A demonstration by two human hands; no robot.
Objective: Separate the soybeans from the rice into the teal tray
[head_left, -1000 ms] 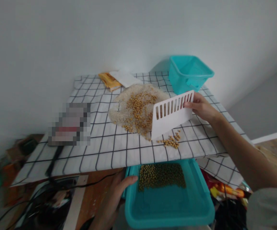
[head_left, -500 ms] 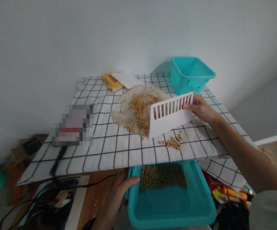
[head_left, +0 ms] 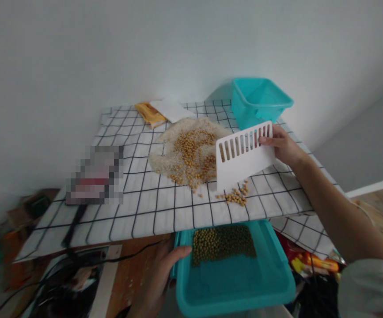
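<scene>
My right hand (head_left: 282,143) pinches the right end of a white slotted plastic scraper (head_left: 244,165), which stands on edge over the tablecloth. To its left lies a pile of yellow soybeans (head_left: 191,152) mixed with pale grains (head_left: 164,161). A small loose cluster of soybeans (head_left: 237,196) lies by the scraper's lower edge, near the table front. Below that edge, my left hand (head_left: 164,269) grips the left rim of a teal bin (head_left: 224,287), thumb on top and the other fingers mostly hidden. Beans (head_left: 222,245) cover the far part of the bin's floor.
A second teal bin (head_left: 260,106) stands at the back right of the checkered tablecloth (head_left: 125,214). A yellow packet (head_left: 149,114) and a white sheet (head_left: 173,110) lie at the back. A blurred-out device (head_left: 95,174) with a cable (head_left: 75,225) rests at left.
My right hand has drawn the scraper to the right and slightly up, away from the bean pile. The left hand keeps its hold on the bin. The view has shifted a little.
</scene>
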